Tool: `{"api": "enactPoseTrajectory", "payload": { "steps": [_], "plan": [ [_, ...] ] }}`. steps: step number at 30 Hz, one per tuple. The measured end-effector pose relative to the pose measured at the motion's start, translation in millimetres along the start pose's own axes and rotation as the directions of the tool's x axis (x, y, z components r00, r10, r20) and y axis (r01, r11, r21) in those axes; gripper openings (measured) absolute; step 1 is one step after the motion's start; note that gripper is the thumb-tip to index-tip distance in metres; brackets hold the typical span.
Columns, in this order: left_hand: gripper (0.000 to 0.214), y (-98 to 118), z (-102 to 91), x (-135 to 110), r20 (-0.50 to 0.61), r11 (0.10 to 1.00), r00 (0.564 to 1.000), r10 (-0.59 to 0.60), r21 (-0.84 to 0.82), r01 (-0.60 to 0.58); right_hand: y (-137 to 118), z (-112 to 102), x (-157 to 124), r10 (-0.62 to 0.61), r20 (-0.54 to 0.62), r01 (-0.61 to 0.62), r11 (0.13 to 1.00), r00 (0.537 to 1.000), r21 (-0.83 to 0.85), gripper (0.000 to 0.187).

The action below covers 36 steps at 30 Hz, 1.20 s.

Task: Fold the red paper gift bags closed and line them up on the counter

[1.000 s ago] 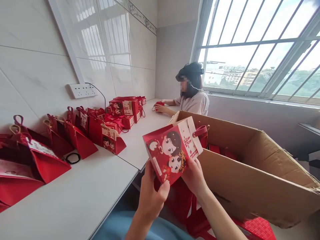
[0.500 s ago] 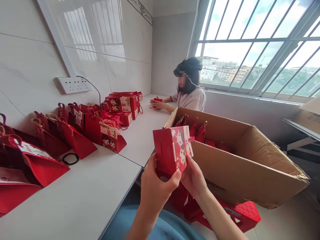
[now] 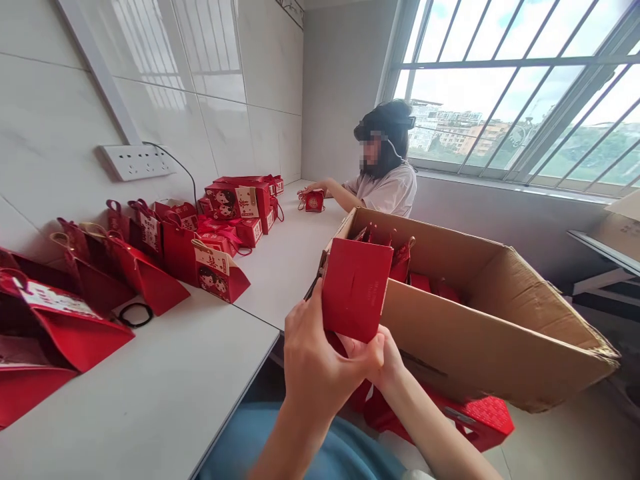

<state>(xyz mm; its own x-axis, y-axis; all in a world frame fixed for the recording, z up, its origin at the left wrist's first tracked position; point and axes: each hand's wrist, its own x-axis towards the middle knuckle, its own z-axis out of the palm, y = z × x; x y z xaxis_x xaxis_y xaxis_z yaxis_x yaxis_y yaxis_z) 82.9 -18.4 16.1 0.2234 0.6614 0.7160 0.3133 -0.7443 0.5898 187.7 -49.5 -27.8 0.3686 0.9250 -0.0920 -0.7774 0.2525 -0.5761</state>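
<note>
Between my two hands is a small red gift box (image 3: 356,288), its plain red face with a short slit turned toward me. My left hand (image 3: 320,347) grips it along the left side and lower edge, thumb reaching across below. From underneath, my right hand (image 3: 387,360) closes on the box's lower right; part of its fingers is hidden behind the box and my left thumb. Just beyond stands a large open cardboard carton (image 3: 480,327) with several red gift boxes (image 3: 403,259) inside.
Red gift bags and boxes (image 3: 145,270) line the wall side of the white table (image 3: 165,393), with a black ring (image 3: 135,315) among them. A co-worker (image 3: 387,167) sits at the far end by a small red box (image 3: 315,201). A red stool (image 3: 483,417) stands under the carton.
The box in my hands has turned, so its printed side no longer shows and a plain red face does. At the far end, the co-worker's small red box now stands in plainer view.
</note>
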Motion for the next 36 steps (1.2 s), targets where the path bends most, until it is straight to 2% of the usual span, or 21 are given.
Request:
{"api": "enactPoseTrajectory", "payload": {
  "steps": [2, 5, 10, 12, 15, 18, 20, 22, 25, 27, 29, 31, 33, 34, 35, 36],
  "plan": [
    [0.074, 5.6, 5.2, 0.8, -0.044, 0.994, 0.995, 0.093, 0.055, -0.09, 0.1, 0.6, 2.1, -0.039, 0.001, 0.039, 0.999, 0.999, -0.019, 0.015],
    [0.071, 11.8, 10.4, 4.0, -0.048, 0.981, 0.983, 0.175, 0.095, -0.17, -3.2, -0.7, 1.8, -0.091, -0.011, 0.091, 0.996, 0.996, -0.008, 0.014],
    [0.072, 17.5, 19.2, 8.9, -0.076, 0.984, 0.981, 0.177, 0.032, -0.175, -31.0, -7.0, -11.3, 0.073, 0.051, -0.075, 0.996, 0.996, 0.039, 0.023],
    [0.072, 20.0, 25.0, 10.6, -0.054, 0.988, 0.988, 0.148, -0.047, -0.15, -47.9, -12.4, -17.1, 0.077, 0.05, -0.08, 0.995, 0.996, 0.058, 0.028],
    [0.075, 25.5, 37.7, 16.5, 0.137, 0.975, 0.99, 0.041, -0.221, -0.01, -76.3, -25.0, -22.9, -0.034, -0.001, 0.034, 0.996, 0.999, 0.079, 0.025],
    [0.084, 28.7, 58.3, 29.1, 0.376, 0.928, 0.927, -0.013, -0.341, 0.151, -109.7, -42.0, -27.3, -0.177, -0.11, 0.184, 0.981, 0.978, 0.057, 0.028],
    [0.09, 25.4, 77.7, 39.3, 0.468, 0.906, 0.882, 0.056, -0.396, 0.152, -134.8, -54.2, -30.8, -0.197, -0.203, 0.208, 0.978, 0.959, 0.034, 0.028],
    [0.083, 16.2, 101.0, 47.6, 0.485, 0.924, 0.86, 0.158, -0.38, 0.045, -159.6, -65.6, -34.7, -0.165, -0.284, 0.182, 0.983, 0.944, 0.034, 0.022],
    [0.052, -5.2, 137.8, 50.0, 0.45, 0.952, 0.84, 0.303, -0.187, -0.243, -189.8, -79.3, -38.2, -0.148, -0.387, 0.18, 0.983, 0.91, 0.047, 0.01],
    [0.042, -19.6, 158.3, 44.8, 0.458, 0.919, 0.803, 0.381, -0.091, -0.384, -204.7, -87.1, -37.2, -0.2, -0.423, 0.225, 0.974, 0.884, 0.009, 0.007],
    [0.034, -30.8, 172.0, 37.4, 0.464, 0.89, 0.783, 0.414, -0.026, -0.455, -219.4, -95.3, -33.1, -0.296, -0.408, 0.281, 0.955, 0.864, -0.098, 0.008],
    [0.025, -37.5, 178.6, 31.1, 0.466, 0.879, 0.782, 0.415, 0.017, -0.477, -238.4, -104.4, -26.2, -0.385, -0.357, 0.299, 0.915, 0.851, -0.272, 0.01],
    [0.021, -40.6, 180.4, 27.4, 0.467, 0.877, 0.784, 0.41, 0.034, -0.479, -263.4, -113.2, -16.0, -0.44, -0.317, 0.241, 0.826, 0.84, -0.509, 0.016],
    [0.021, -41.4, 180.6, 26.5, 0.464, 0.877, 0.785, 0.41, 0.036, -0.479, -277.3, -117.0, -9.6, -0.465, -0.302, 0.183, 0.744, 0.832, -0.642, 0.019],
    [0.022, -42.0, 180.8, 26.1, 0.457, 0.876, 0.788, 0.414, 0.036, -0.481, -291.4, -120.2, -2.6, -0.496, -0.289, 0.105, 0.624, 0.819, -0.774, 0.018],
    [0.023, -42.6, 181.1, 25.9, 0.444, 0.875, 0.792, 0.419, 0.037, -0.483, -304.8, -122.7, 5.0, -0.518, -0.271, 0.004, 0.469, 0.811, -0.883, 0.015]
  ]
}}
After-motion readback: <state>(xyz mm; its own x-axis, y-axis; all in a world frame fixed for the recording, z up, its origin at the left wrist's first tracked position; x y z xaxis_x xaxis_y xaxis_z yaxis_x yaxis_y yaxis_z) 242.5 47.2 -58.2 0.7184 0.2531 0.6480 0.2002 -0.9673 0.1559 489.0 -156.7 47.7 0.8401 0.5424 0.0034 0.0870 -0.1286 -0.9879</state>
